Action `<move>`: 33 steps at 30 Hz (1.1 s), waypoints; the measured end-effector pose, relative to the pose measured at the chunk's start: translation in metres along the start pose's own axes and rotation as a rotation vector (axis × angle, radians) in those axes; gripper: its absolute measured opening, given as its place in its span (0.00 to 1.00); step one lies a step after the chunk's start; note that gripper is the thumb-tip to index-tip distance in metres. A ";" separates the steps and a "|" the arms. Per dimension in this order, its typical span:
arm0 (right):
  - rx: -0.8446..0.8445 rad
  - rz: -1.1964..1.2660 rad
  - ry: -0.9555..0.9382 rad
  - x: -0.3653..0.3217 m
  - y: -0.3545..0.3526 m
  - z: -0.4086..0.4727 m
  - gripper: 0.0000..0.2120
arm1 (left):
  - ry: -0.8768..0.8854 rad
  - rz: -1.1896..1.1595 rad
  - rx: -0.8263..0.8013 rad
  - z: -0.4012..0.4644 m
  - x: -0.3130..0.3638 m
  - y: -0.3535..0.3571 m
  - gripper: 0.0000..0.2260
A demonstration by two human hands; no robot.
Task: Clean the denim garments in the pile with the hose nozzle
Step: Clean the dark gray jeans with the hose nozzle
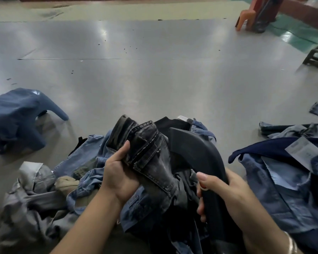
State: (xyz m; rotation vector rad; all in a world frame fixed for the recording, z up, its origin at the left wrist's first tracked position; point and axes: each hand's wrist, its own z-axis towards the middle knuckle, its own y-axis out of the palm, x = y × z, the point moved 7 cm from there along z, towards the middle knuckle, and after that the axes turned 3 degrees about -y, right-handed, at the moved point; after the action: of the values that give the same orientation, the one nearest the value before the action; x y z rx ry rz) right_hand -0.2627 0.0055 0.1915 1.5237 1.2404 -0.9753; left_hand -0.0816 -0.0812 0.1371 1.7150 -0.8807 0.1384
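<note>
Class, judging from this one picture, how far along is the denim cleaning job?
Possibly done: a blue garment lies apart on the floor, though cleaning can't be confirmed. In hand: the left hand grips a dark grey denim piece, and the right hand holds the black hose nozzle by it. Left: the heaped pile and the garments at right.
</note>
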 end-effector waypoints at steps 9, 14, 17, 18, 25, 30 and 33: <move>-0.031 0.072 0.123 0.015 0.019 0.011 0.16 | -0.111 0.078 0.005 -0.003 -0.027 0.006 0.17; 0.083 0.164 0.137 0.006 -0.007 0.018 0.13 | -0.107 0.085 -0.018 -0.005 -0.024 0.007 0.19; -0.032 0.077 0.162 0.015 -0.003 0.002 0.16 | -0.053 0.090 -0.006 -0.002 -0.015 0.009 0.20; -0.062 0.057 0.167 0.019 0.001 -0.003 0.15 | -0.039 0.092 0.003 -0.002 -0.013 0.010 0.21; -0.159 0.047 0.209 0.029 0.025 -0.007 0.16 | 0.012 0.230 0.076 0.007 -0.017 0.007 0.26; -0.118 0.012 0.235 0.030 0.025 0.004 0.14 | -0.010 0.260 0.022 0.012 -0.024 0.011 0.24; -0.037 0.064 0.219 0.026 0.021 0.016 0.13 | 0.021 0.279 0.021 0.013 -0.026 0.011 0.23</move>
State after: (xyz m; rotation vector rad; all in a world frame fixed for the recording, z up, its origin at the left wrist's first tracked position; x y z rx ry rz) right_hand -0.2377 -0.0042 0.1657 1.6639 1.3447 -0.7548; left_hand -0.1112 -0.0807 0.1276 1.5997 -1.1030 0.3527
